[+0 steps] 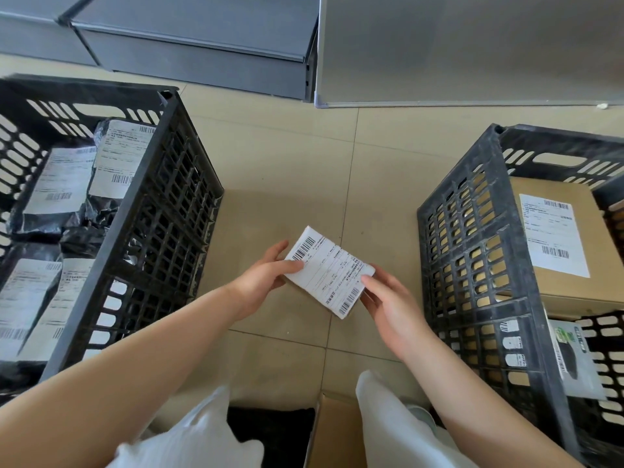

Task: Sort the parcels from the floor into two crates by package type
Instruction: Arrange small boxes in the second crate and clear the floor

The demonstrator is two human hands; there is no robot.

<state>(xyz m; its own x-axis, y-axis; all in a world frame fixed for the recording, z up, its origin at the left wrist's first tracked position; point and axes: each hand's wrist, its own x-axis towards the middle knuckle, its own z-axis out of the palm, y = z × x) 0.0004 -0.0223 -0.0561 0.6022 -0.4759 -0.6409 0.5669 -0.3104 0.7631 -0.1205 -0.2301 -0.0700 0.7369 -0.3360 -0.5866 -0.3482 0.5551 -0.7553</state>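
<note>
A small flat parcel covered by a white shipping label with barcodes (329,273) is held up over the beige tiled floor (287,157), in the gap between two crates, tilted so that one corner points away from the person. The left hand (270,275) grasps its left edge, thumb on the label face and the other fingers curled underneath; the right hand (388,305) grips the lower right edge, its thumb pressing on the label and the fingers behind the parcel. On the left stands a black perforated plastic crate (162,204) holding several black plastic mailer bags with white labels (57,187), lying overlapped and filling much of its bottom. On the right stands a second black perforated plastic crate (472,265) holding a brown cardboard box with a white label (553,231) at the far end, and nearer the person a flat printed pack in grey and green (574,359) leaning against the crate's inner wall. Both bare forearms reach in from the lower edge of the view. At the bottom lie the person's white-clad legs (388,420), with the corner of another brown cardboard box (334,430) and a dark object between them on the floor; what the dark object is cannot be told. Along the far side are grey metal shelf units (202,35) and a grey flat panel (472,49) resting on the floor.
</note>
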